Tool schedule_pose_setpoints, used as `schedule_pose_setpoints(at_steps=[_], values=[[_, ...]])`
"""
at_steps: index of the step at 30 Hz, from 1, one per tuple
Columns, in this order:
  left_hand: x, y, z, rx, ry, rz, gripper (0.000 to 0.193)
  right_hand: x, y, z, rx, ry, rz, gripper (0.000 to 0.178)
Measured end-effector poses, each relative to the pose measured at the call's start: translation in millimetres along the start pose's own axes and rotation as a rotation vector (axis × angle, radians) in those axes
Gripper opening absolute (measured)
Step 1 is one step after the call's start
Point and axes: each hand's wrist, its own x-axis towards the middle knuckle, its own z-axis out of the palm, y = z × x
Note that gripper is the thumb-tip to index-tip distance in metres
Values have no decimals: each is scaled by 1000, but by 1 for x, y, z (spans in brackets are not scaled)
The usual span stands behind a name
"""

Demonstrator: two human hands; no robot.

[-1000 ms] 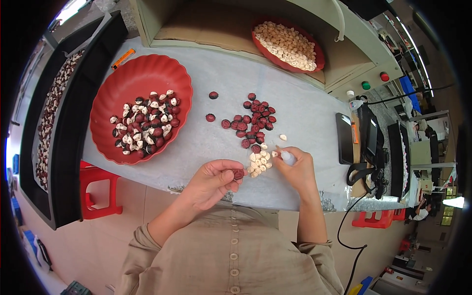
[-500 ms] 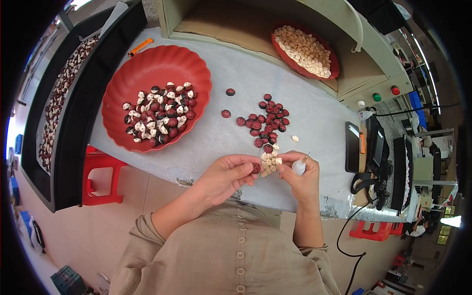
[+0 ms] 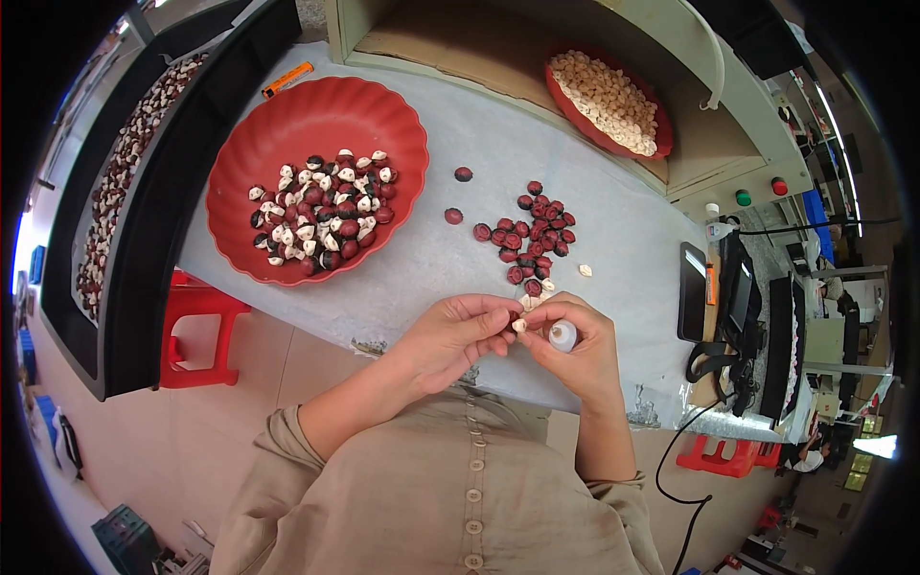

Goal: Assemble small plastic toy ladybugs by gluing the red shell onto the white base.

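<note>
My left hand [image 3: 446, 340] is closed, with a small dark red rounded piece [image 3: 516, 315] between thumb and fingers. Against it, the fingertips of my right hand [image 3: 589, 355] pinch a small cream-coloured piece [image 3: 519, 326]. A white squeeze bottle [image 3: 563, 335] with a narrow tip is also tucked in my right hand. Just beyond the fingers lie some loose cream pieces [image 3: 536, 300], partly hidden by the hands. Farther off is a loose pile of red and black round pieces [image 3: 541, 230].
At the left stands a large red scalloped bowl [image 3: 287, 105] of red, black and cream pieces, beside a long black tray [image 3: 182, 182]. A red dish [image 3: 668, 134] of cream pieces sits in an open cabinet [image 3: 431, 53]. A phone [image 3: 691, 287] lies at right.
My right fingers have moved left and now hold a cream piece to the red one in my left hand. The bottle has tilted in my right hand. The whole view has shifted slightly.
</note>
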Motion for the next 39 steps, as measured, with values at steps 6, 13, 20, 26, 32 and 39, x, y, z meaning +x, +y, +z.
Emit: schedule_pose_setpoints(at_steps=[6,13,20,26,32,39], values=[[-1,1,1,33,-2,-6,18,1,-2,-1,-19,-18,32,14],[0,-2,0,106,1,8,18,1,-1,0,-50,-33,1,12],[-2,-7,3,162,34,81,22,-1,6,6,-78,-22,-34,13],[-2,-14,3,376,45,149,20,-12,1,-3,-18,-19,187,21],[-5,-16,0,361,10,162,14,-32,36,-29,488,253,240,25],[-5,-13,1,370,-3,155,14,-36,47,-31,655,330,244,20]])
